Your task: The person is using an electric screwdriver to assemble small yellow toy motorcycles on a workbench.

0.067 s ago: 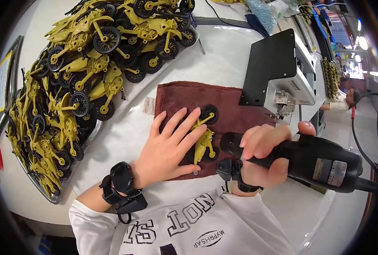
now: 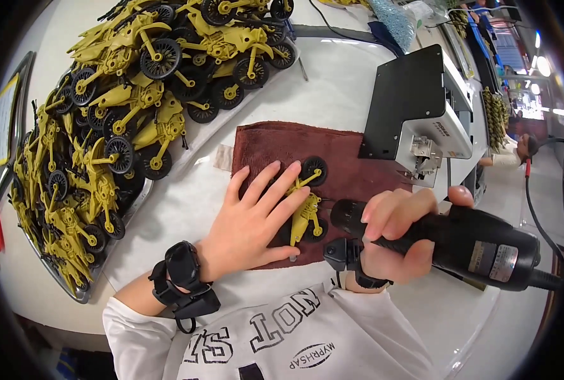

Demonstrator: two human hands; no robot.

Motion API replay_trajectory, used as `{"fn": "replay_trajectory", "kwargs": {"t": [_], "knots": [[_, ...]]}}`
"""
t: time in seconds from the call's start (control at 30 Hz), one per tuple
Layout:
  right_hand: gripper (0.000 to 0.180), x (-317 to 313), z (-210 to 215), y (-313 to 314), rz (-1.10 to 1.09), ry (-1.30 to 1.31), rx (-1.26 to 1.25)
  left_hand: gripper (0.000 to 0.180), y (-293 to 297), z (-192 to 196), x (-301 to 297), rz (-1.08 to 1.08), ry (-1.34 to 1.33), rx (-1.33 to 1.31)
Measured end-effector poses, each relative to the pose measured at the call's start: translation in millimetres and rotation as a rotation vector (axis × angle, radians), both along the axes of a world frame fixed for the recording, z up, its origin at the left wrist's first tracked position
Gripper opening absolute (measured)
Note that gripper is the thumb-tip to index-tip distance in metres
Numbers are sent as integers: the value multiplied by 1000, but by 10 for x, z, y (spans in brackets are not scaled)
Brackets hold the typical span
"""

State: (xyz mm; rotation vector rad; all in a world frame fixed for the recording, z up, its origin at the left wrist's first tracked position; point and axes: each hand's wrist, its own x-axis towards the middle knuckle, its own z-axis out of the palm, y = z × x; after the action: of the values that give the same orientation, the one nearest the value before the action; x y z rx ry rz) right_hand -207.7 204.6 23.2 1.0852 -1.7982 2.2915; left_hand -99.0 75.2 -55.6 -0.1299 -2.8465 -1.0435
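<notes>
— So, nearest first: what are the hands doing?
— Right hand [image 2: 393,237] is clenched around a black power screwdriver [image 2: 466,244]. Left hand [image 2: 253,218] lies flat, fingers spread, pressing a yellow toy motorcycle [image 2: 306,212] onto a dark red cloth [image 2: 339,158].
— And the toy sits where?
— Between both hands, on the cloth, on the white bench [image 2: 333,88].
— Beyond them?
— A grey-black machine [image 2: 421,114] past the right hand; a heap of yellow motorcycles [image 2: 136,95] beyond the left.

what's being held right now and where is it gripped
The right hand grips a black electric screwdriver around the front of its barrel. The left hand lies flat, pressing a yellow toy motorcycle onto the brown cloth.
</notes>
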Motion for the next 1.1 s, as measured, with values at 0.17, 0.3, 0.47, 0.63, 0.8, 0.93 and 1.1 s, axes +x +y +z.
{"fn": "replay_trajectory", "kwargs": {"t": [0.17,0.3,0.47,0.63,0.8,0.93,1.1], "knots": [[62,-87,-30,58,108,28,-25,80,-4,0,-5,-1,-10,15],[60,-152,-58,117,199,56,-40,80,-7,-1,-11,-5,-24,22],[59,-217,-47,249,318,-20,17,81,-8,11,-20,2,-62,55],[64,-290,-100,259,428,-23,69,78,3,-7,-32,10,-55,37],[45,-293,-50,167,488,81,137,79,44,43,-48,16,-50,33],[48,-280,5,144,570,144,260,79,59,-8,-13,52,-29,32],[25,-134,796,564,308,52,-264,81,136,99,-1,68,4,-66]]}}
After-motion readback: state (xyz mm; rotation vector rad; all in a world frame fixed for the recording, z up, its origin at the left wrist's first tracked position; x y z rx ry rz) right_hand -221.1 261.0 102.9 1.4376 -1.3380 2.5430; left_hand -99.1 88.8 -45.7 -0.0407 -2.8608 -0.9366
